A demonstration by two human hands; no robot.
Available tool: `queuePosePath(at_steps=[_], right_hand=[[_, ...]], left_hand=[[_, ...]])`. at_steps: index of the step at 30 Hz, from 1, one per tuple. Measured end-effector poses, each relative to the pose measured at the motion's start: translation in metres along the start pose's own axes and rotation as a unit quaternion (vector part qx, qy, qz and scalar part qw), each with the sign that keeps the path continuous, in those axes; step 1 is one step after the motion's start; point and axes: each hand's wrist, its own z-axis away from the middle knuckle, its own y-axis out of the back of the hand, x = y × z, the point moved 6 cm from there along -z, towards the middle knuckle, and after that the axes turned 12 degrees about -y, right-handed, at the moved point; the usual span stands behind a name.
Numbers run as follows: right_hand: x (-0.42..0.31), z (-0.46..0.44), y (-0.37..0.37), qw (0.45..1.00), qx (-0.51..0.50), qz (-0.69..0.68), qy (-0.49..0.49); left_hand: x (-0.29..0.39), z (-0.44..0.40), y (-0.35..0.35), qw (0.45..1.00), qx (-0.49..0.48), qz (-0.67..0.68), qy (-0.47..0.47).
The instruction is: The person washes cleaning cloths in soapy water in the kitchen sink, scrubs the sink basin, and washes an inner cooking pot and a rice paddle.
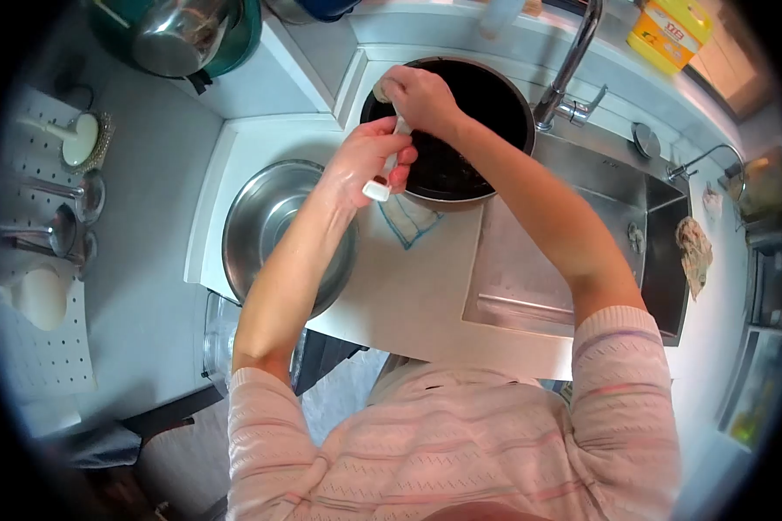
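My left hand (375, 156) is closed around the handle of a white-handled utensil (376, 189), whose squared end sticks out below the fingers. Just above it, my right hand (421, 97) has its fingers closed at the utensil's other end. That end is covered by the fingers, so its kind cannot be made out. Both hands are over the left side of a large dark pot (504, 108), which has dark contents inside. Below the pot's rim lies a white cloth with a blue edge (410, 224). A wide steel bowl (250, 227) stands under my left forearm.
Right of the pot is a steel sink (530, 269) with a tall faucet (573, 56). A crumpled rag (693, 252) hangs at its right edge. A yellow detergent bottle (669, 35) stands at the back. Ladles (87, 195) hang from the left pegboard, and a green basin (243, 43) sits upper left.
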Motion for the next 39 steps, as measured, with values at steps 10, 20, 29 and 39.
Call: queuePosePath(at_steps=[10, 20, 29, 39], right_hand=[[0.087, -0.013, -0.016, 0.930, -0.274, 0.086, -0.230], [0.005, 0.010, -0.015, 0.976, -0.155, 0.121, -0.091], [0.074, 0.017, 0.011, 0.871, -0.294, 0.364, -0.148], [0.093, 0.029, -0.001, 0.831, -0.380, 0.388, -0.121]], left_hand=[[0.008, 0.037, 0.011, 0.995, 0.019, -0.096, 0.024], [0.052, -0.004, -0.011, 0.659, -0.079, -0.736, -0.130], [0.009, -0.074, -0.031, 0.534, -0.180, -0.825, -0.044], [0.003, -0.090, -0.029, 0.552, -0.254, -0.794, 0.041]])
